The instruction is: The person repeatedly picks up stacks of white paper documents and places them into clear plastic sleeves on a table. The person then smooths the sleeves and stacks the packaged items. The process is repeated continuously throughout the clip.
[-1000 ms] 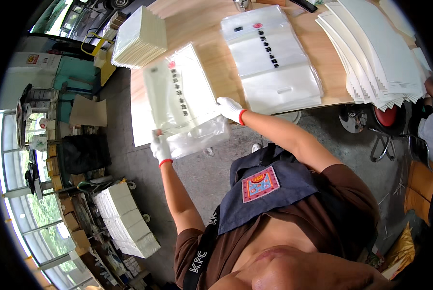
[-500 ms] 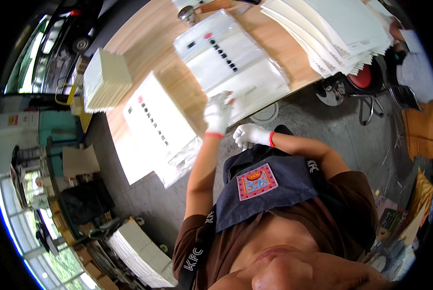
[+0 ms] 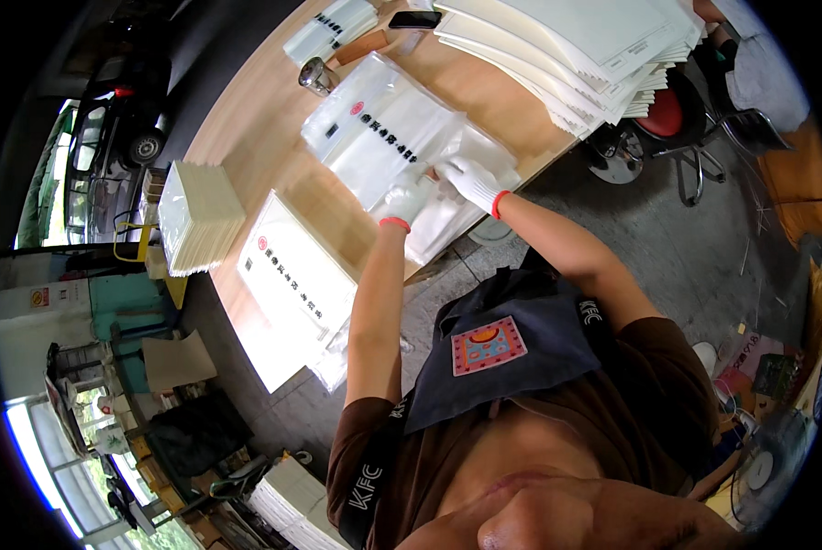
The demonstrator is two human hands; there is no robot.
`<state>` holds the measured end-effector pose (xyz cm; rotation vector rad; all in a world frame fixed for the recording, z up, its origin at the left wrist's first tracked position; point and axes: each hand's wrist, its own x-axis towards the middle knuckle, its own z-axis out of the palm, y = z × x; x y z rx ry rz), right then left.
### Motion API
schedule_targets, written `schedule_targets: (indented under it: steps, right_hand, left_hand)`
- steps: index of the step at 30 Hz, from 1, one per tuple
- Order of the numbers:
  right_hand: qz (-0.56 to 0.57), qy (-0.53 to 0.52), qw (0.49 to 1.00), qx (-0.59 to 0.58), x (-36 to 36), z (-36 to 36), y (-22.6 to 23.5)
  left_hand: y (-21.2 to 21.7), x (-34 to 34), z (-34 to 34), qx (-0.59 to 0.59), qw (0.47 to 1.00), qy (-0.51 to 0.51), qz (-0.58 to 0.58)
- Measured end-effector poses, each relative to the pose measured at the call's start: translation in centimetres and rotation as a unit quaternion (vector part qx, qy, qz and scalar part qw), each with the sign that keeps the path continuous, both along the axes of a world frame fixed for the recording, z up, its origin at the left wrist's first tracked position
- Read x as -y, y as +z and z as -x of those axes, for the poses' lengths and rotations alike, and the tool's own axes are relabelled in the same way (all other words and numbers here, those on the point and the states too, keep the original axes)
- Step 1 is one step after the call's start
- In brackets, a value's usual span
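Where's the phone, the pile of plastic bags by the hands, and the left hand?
Phone [image 3: 415, 19]: head view, middle of its dark top.
Pile of plastic bags [image 3: 362, 149]: head view, top bag's surface.
Left hand [image 3: 405, 196]: head view, back of the white glove.

The left hand [image 3: 403, 198] and right hand [image 3: 471, 183] wear white gloves [image 3: 477, 188], each ending in a red band [image 3: 498, 203] at the wrist. The brown shirt [image 3: 429, 463] has short sleeves [image 3: 654, 346]. Over it hangs a dark blue-grey apron [image 3: 557, 353], with black straps [image 3: 363, 500] lettered in white and a squarish, pink-bordered patch [image 3: 490, 348], blue with red and yellow inside.
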<state>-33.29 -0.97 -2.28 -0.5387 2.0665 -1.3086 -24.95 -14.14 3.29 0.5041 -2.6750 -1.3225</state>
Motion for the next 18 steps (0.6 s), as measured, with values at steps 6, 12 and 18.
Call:
schedule_targets:
  steps: [6,12,18]
  right_hand:
    - [-0.191,0.106,0.929,-0.299,-3.4,3.5,-2.9]
    - [0.193,0.094,0.975,0.051,-1.8,2.0,4.9]
    - [0.186,-0.005,0.974,0.127,1.6,1.8,0.5]
  left_hand:
    - [5.3,4.8,0.8,-0.279,0.804,0.042,-0.523]
    - [8.1,-1.3,1.0,-0.044,0.990,-0.004,-0.136]
    - [12.7,-13.2,-1.0,-0.142,0.947,-0.246,0.151]
